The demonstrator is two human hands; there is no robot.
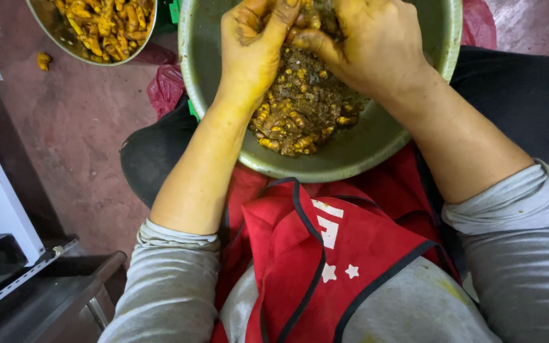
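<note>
A large grey-green metal bowl rests on my lap and holds a heap of muddy turmeric roots. Both hands hover over the heap, stained yellow. My left hand pinches a small root piece between thumb and fingers. My right hand meets it at the fingertips and grips the same piece from the other side. The piece itself is mostly hidden by the fingers.
A second metal bowl at the top left holds peeled yellow-orange turmeric. One loose root lies on the reddish floor. A red apron covers my lap. A white and metal frame stands at the left.
</note>
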